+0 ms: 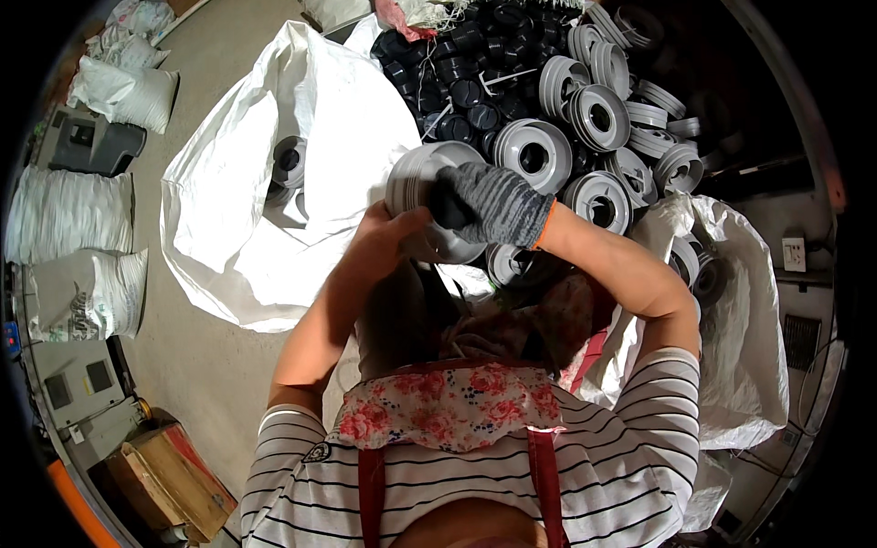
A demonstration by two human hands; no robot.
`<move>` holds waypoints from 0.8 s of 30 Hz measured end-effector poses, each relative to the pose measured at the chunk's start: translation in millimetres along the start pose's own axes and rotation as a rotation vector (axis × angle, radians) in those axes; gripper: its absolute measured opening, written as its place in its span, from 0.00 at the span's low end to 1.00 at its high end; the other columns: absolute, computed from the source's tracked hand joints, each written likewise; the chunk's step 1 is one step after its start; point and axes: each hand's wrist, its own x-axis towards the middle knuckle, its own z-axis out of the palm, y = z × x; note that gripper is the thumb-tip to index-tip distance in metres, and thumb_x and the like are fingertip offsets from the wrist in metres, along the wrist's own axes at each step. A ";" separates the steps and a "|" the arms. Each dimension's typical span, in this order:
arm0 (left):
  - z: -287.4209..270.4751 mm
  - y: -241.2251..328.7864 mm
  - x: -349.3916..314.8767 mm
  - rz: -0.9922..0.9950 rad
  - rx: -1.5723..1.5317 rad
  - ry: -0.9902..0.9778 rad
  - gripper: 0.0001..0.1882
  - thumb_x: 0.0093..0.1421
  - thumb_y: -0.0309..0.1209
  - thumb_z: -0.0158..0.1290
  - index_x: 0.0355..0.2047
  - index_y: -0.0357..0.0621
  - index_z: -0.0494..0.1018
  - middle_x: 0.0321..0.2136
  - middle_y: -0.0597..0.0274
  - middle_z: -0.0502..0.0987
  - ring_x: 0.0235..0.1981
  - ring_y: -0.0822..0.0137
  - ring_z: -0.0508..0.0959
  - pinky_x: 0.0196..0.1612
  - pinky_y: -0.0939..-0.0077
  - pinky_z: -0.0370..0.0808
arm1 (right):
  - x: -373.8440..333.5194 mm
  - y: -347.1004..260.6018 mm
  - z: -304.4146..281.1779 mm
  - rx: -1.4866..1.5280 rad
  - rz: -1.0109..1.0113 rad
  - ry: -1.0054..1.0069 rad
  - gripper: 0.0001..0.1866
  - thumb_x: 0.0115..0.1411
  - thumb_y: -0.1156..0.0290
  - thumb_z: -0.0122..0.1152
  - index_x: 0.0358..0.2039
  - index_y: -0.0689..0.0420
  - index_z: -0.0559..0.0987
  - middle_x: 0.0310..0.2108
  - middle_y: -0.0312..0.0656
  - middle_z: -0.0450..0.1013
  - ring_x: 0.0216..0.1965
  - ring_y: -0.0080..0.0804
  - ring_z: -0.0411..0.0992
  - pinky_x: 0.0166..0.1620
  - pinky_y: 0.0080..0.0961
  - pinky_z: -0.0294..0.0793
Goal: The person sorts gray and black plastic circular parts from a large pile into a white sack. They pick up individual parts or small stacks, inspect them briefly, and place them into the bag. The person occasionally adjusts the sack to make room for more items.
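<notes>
A grey plastic ring-shaped part (416,173) with a stepped, ribbed rim is held in front of me, over my lap. My left hand (391,236), bare, grips its near left rim with the thumb laid on the edge. In a grey knitted glove with an orange cuff, my right hand (502,203) has its fingers curled into the middle of the part. Dark fingertips of the glove cover the part's centre, so I cannot see whether anything small is in there. Just beyond the right hand lies another grey ring part (533,157), on the heap.
A large open white sack (228,237) at left contains a few grey parts (289,163). Ahead are piled black round caps (466,91) and, to the right, several grey rings (598,117). Another white sack (744,320) stands at right. Filled sacks (73,215) and a cardboard box (178,479) line the left.
</notes>
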 end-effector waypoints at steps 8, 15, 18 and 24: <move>15.2 -8.6 0.7 0.240 0.355 0.207 0.18 0.53 0.31 0.58 0.39 0.30 0.69 0.28 0.54 0.77 0.25 0.65 0.78 0.29 0.76 0.77 | 6.2 -18.4 -9.6 0.349 0.383 -0.068 0.29 0.48 0.46 0.64 0.29 0.63 0.74 0.23 0.45 0.73 0.25 0.34 0.74 0.29 0.28 0.74; 7.3 -5.3 -12.1 0.149 0.656 0.329 0.22 0.48 0.28 0.62 0.44 0.36 0.71 0.30 0.60 0.78 0.32 0.66 0.78 0.36 0.73 0.75 | 16.8 -6.6 29.5 -0.048 -0.140 0.452 0.21 0.55 0.53 0.54 0.25 0.61 0.77 0.22 0.50 0.75 0.21 0.40 0.74 0.26 0.27 0.75; -10.4 -11.7 -20.1 0.440 0.778 0.194 0.24 0.47 0.27 0.61 0.46 0.37 0.69 0.34 0.58 0.77 0.35 0.65 0.77 0.38 0.73 0.74 | 18.3 4.3 21.2 0.315 0.239 -0.165 0.14 0.56 0.62 0.52 0.31 0.62 0.77 0.29 0.50 0.75 0.32 0.44 0.75 0.37 0.34 0.75; -49.5 45.2 -1.4 0.794 0.741 0.650 0.56 0.45 0.33 0.62 0.64 0.32 0.35 0.62 0.36 0.50 0.60 0.51 0.59 0.59 0.62 0.61 | -12.0 149.0 -2.9 -0.551 0.360 0.285 0.14 0.53 0.71 0.48 0.39 0.59 0.75 0.40 0.52 0.73 0.43 0.48 0.71 0.44 0.38 0.71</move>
